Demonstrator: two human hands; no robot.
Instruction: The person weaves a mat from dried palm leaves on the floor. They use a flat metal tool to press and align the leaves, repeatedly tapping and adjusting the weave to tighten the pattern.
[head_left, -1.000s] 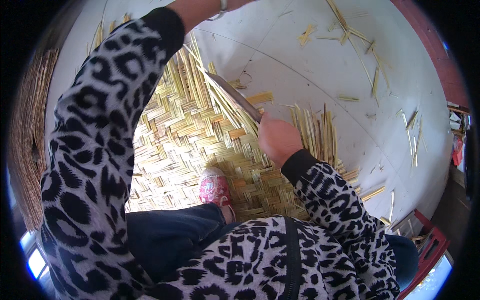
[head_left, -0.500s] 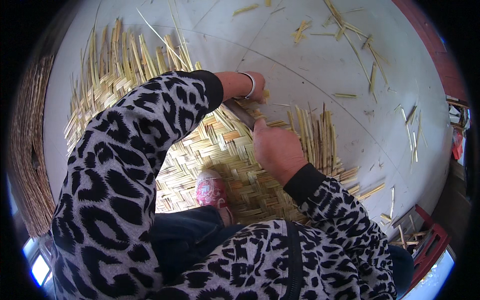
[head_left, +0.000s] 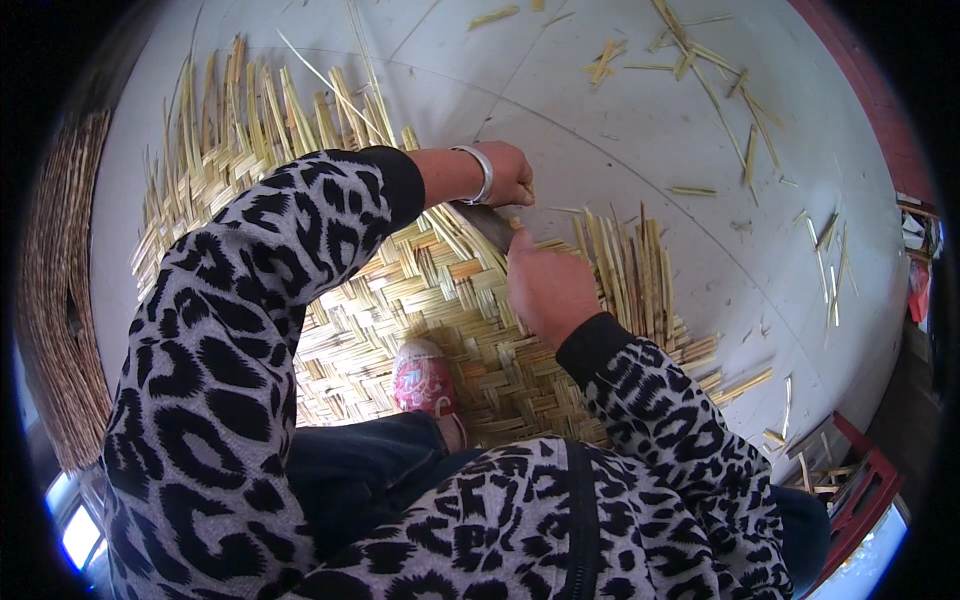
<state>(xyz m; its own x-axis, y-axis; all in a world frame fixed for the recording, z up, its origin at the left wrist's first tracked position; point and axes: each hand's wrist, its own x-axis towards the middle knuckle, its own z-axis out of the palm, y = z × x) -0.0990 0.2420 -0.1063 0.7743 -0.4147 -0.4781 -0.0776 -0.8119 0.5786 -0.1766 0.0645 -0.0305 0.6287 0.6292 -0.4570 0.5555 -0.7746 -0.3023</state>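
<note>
A woven mat of pale yellow split strips [head_left: 400, 290] lies on the floor in front of me, its loose strip ends standing out along the far and right edges. My right hand [head_left: 550, 285] is closed around a knife with a flat, dark blade [head_left: 487, 225]; its handle is hidden in the fist. The blade lies against the mat's far edge. Just beyond it, my left hand [head_left: 503, 175] is bent over that edge with fingers closed. A bit of yellowish strip shows at its fingertips; the rest is hidden.
My red patterned shoe [head_left: 423, 380] rests on the mat. Cut strip pieces [head_left: 700, 60] are scattered on the grey floor [head_left: 620, 110]. At far left stands a brown layered stack [head_left: 62, 290]; at lower right is a red frame [head_left: 870, 490] with scraps beside it.
My left hand has lifted slightly and its wrist has shifted left, so more of its back shows. The right hand and knife have barely moved. The mat stays in place.
</note>
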